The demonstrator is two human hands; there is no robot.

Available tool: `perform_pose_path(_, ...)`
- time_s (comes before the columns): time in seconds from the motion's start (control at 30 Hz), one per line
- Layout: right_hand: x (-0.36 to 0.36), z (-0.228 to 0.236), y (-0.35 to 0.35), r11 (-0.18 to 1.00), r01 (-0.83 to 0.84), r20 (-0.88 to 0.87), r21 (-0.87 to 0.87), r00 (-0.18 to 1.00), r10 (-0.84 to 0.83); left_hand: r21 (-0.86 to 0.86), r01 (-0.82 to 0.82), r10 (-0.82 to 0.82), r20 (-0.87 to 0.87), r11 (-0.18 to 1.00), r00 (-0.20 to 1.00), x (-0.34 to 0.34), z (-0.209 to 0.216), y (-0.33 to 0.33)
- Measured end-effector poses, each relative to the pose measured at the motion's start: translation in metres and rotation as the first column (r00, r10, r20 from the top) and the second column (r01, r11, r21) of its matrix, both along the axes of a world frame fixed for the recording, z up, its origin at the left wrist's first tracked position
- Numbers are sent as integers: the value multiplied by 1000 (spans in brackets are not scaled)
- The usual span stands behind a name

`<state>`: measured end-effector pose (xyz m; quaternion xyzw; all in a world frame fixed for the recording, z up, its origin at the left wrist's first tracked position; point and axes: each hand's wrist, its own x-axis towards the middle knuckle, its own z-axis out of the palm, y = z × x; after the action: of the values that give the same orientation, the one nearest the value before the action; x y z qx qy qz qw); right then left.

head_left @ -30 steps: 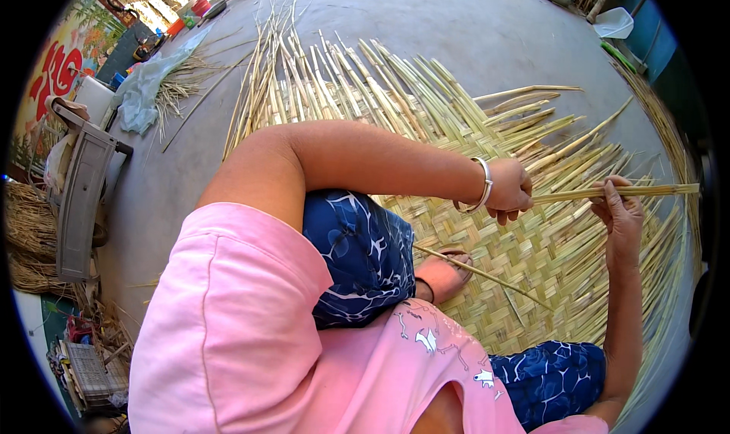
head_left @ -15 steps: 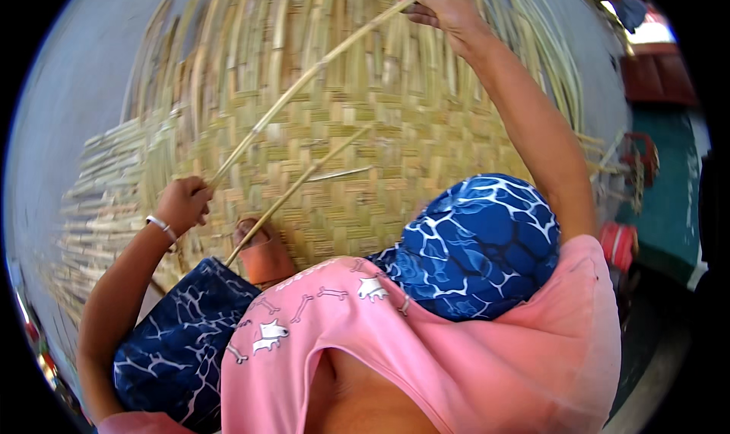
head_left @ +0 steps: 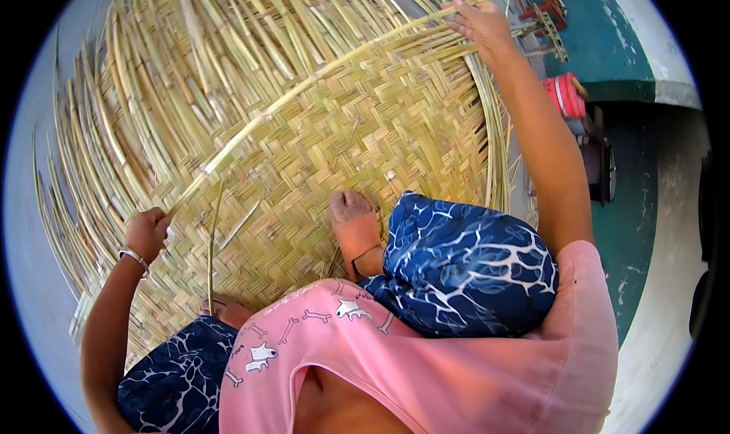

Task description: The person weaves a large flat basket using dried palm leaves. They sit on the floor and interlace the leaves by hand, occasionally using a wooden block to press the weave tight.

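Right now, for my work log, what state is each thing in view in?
Long strip: held, slightly bowed
Left hand: closed on the strip near one end
Right hand: closed on the strip
Woven mat: partly woven, loose strips fanning out at its far side
Thin stick: unheld
Bracelet: worn on the left wrist
Right sandal: worn

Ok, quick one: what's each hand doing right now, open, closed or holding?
Left hand: closed, holding one end of a long pale strip.
Right hand: holding the same strip, which runs on past the fingers.
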<state>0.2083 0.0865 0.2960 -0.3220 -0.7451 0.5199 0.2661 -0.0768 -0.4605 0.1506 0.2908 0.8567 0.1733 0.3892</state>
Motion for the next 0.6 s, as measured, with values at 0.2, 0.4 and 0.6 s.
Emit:
perform_pose_path(0.2,89,12,70,968,195,-218,-160,949,-227,196,353,-359,-5,915,933,24,11,127)
perform_pose_path(0.4,59,-125,81,816,-84,-244,-572,967,-72,256,317,-345,73,913,936,85,9,294)
perform_pose_path(0.6,-5,-208,-11,469,-281,-266,-837,959,100,136,123,-162,331,983,929,94,-32,379)
